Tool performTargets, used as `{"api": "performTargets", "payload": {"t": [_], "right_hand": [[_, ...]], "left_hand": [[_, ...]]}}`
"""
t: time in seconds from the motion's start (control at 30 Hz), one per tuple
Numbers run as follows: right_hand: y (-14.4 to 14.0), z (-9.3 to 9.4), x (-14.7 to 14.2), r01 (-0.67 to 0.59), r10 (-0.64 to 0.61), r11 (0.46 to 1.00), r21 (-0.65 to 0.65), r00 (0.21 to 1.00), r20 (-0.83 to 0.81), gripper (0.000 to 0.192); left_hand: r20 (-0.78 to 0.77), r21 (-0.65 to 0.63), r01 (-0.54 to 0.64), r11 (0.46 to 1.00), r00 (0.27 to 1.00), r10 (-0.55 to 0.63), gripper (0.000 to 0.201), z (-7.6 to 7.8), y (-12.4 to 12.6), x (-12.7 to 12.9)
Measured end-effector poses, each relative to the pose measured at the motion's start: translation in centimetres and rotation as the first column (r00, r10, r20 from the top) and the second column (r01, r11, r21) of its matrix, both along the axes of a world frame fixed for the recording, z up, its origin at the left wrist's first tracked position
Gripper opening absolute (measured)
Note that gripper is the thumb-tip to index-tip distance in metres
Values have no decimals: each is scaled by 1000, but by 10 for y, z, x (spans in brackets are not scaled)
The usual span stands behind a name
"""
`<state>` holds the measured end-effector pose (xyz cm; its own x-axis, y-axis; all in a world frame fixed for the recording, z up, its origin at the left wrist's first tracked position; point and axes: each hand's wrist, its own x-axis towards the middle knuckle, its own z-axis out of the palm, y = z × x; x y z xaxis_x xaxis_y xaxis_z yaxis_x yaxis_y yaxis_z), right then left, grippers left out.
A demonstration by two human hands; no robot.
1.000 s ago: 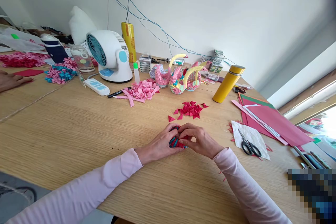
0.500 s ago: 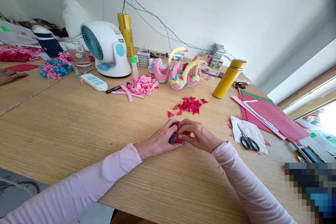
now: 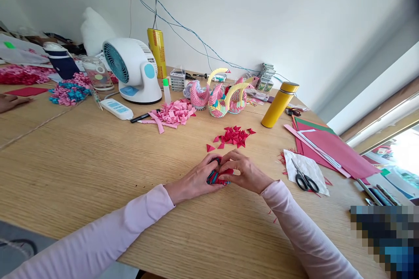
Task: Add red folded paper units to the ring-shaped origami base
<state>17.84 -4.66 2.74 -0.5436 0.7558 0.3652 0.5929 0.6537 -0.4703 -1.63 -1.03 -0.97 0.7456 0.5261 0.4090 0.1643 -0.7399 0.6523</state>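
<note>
— Paper piece (image 3: 218,177), red and teal folded units locked together, sits low on the counter (image 3: 98,161) right in front of me; both my hands are on it.

— How are you gripping it?

— Left hand (image 3: 195,180) curls round its left side, fingers closed against it; right hand (image 3: 245,172) pinches it from the right and over the top, thumb and fingers shut on the edge; the two hands meet over it, so most of it is hidden.

— What lies closest?

— One loose red triangle (image 3: 210,148) just beyond my fingers; behind that a small heap of red triangles (image 3: 235,135); to my right a white sheet (image 3: 306,166) with black-handled scissors (image 3: 304,178) lying on it, and past those a stack of pink and red paper sheets (image 3: 330,150).

— And further back?

— Yellow flask (image 3: 278,105) standing upright; left of it three folded paper swans (image 3: 218,96) side by side; then a pile of pink folded pieces (image 3: 173,113) with a black pen (image 3: 142,117) beside it; a white power strip (image 3: 117,109); a white desk fan (image 3: 132,69) near the wall; a yellow roll (image 3: 158,52) upright behind it.

— Anyone else?

— Another person's hand (image 3: 9,102) rests flat on the counter at the far left edge, near a heap of pink and blue pieces (image 3: 69,91).
</note>
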Motion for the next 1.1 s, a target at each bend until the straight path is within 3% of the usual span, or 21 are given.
{"api": "performTargets", "payload": {"t": [0.37,0.57,0.63,0.77,0.87,0.97,1.03,1.07,1.1], "right_hand": [[4,-7,-4,-22,21,999,-33,999,-42,14],[-6,-12,-1,126,-123,992,16,982,-141,20],[-9,-16,0,152,-153,988,-20,971,-186,22],[-12,-23,-4,151,-175,982,-110,949,-261,31],[-7,-23,1,51,-134,972,-229,921,-365,37],[13,-19,26,-32,-154,919,-394,889,-432,31],[35,-17,52,233,-403,888,-396,811,-425,33],[47,-16,66,438,-567,820,-367,710,-419,35],[60,-17,80,537,-638,770,-344,641,-427,37]], "left_hand": [[-39,-32,15,999,999,-16,31,1,-1,-1],[-12,-55,-23,998,1000,22,28,-1,-3,-2],[-9,-97,-43,994,999,42,37,-1,-3,-3],[-31,-161,-42,986,999,38,83,4,-2,-3],[-55,-82,-24,996,998,20,70,11,1,2],[-57,30,-11,999,998,13,52,14,5,9],[-77,74,6,997,997,-1,45,12,7,13],[-96,91,15,996,995,-7,40,11,8,15],[-117,106,19,994,993,-7,34,10,8,16]]}}
